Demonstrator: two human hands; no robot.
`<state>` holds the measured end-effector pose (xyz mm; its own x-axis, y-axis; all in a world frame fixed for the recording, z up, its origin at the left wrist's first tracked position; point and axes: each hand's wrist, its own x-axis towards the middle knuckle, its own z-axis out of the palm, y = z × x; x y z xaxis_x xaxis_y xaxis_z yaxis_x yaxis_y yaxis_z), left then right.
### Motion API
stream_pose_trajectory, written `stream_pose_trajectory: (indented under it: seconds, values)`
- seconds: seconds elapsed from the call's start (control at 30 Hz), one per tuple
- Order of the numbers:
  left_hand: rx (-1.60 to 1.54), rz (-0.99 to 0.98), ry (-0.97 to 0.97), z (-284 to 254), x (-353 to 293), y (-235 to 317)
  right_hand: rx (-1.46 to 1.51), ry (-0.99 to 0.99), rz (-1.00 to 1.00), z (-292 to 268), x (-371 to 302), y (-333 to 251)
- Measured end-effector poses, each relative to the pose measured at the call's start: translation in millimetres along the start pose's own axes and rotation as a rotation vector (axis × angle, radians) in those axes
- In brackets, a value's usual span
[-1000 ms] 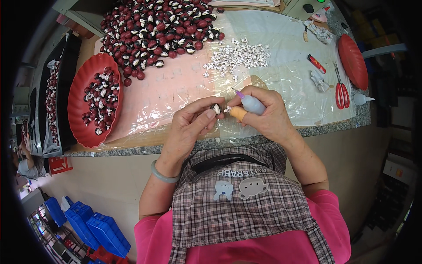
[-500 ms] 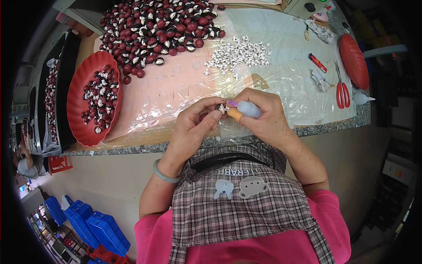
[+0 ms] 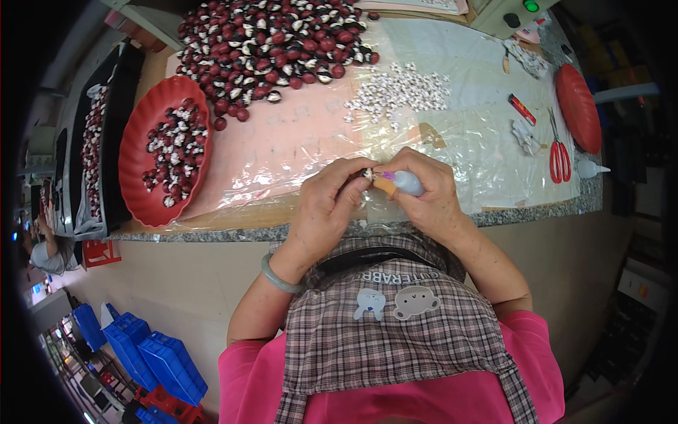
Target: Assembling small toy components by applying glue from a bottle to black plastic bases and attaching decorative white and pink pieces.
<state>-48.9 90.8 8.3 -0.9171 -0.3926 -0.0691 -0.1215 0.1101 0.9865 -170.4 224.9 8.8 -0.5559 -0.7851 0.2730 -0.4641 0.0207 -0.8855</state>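
Between the thumb and fingers of my left hand (image 3: 330, 201) is a small dark bead-like piece (image 3: 366, 174) with a white part on it. My fingers hide much of it. My right hand (image 3: 432, 187) grips a pale squeeze bottle (image 3: 408, 184) with a purple tip, pointed left at the piece. The thin nozzle end is at or very near the piece; contact cannot be made out. An orange finger cover (image 3: 385, 186) shows on a right-hand digit. Beyond my hands lie a scatter of small white pieces (image 3: 402, 92) and a large heap of dark red, black and white pieces (image 3: 275, 49).
At left, a red scalloped dish (image 3: 133, 169) holds similar pieces, beside a black tray (image 3: 121, 106). At right are red-handled scissors (image 3: 560, 162), a red box-shaped item (image 3: 522, 109), another red dish (image 3: 579, 106) and a second small bottle (image 3: 592, 169). Clear plastic covers the table; its granite edge (image 3: 268, 233) is near me.
The whole view has shifted slightly. In my left fingers the dark piece shows less of its white part. Both hands keep their holds, with the bottle tip still close to the piece.
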Motion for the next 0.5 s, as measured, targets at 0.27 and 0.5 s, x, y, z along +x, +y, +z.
stream_pose_trajectory:
  seconds: [0.27, 0.5]
  values:
    - [0.702, 0.269, 0.547, -110.5, -4.2, 27.2, -0.079, -0.015, -0.028, -26.4, 5.2, -0.1]
    - [1.455, 0.432, 0.535, -159.3, 9.7, 26.3, -0.076, -0.038, 0.085, -33.2, -6.5, 6.2]
